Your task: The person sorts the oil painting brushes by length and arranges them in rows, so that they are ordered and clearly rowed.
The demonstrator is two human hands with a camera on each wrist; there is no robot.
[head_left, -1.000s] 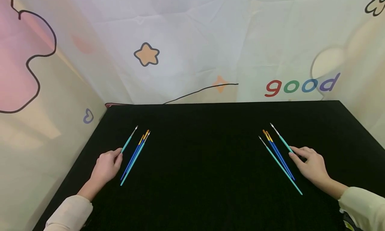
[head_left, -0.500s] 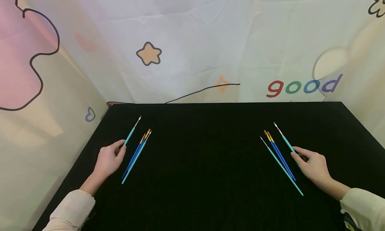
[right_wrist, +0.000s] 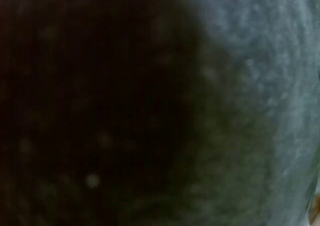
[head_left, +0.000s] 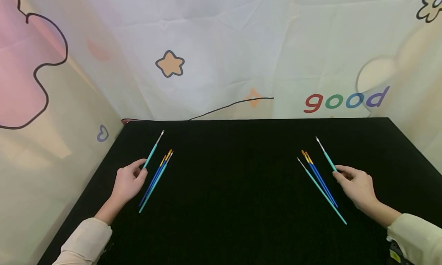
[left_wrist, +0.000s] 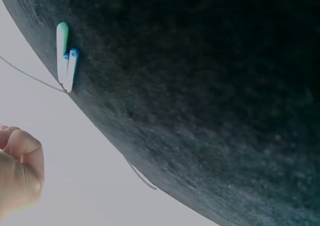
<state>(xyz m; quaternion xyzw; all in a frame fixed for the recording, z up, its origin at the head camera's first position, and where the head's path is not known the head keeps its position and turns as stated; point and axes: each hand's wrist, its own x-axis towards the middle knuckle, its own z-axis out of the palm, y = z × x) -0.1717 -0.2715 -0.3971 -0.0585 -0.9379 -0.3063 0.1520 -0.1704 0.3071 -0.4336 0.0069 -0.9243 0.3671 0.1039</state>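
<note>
On the left of the head view, my left hand [head_left: 129, 182] pinches a teal paintbrush [head_left: 150, 156] between thumb and fingers, its pale tip pointing away from me. Just right of it lie two blue paintbrushes [head_left: 154, 180] and another teal paintbrush [head_left: 155, 186], close together. Over on the right, my right hand [head_left: 355, 186] pinches a teal paintbrush [head_left: 329, 159] in the same way. Two more blue paintbrushes [head_left: 321, 180] and a teal paintbrush [head_left: 322, 192] lie to its left. Handle ends of the left group, including a teal handle [left_wrist: 62, 36], show in the left wrist view.
All the brushes are on or over a black table [head_left: 235, 188]. A pale printed cloth [head_left: 221, 54] stands behind it and along both sides. The right wrist view holds mostly blurred dark surface [right_wrist: 125, 111]. A dark object [head_left: 396, 252] sits under the right sleeve.
My left hand has moved forward and slightly right with its teal paintbrush. The right hand's paintbrush has shifted a little forward and right. The lying brushes stay where they were.
</note>
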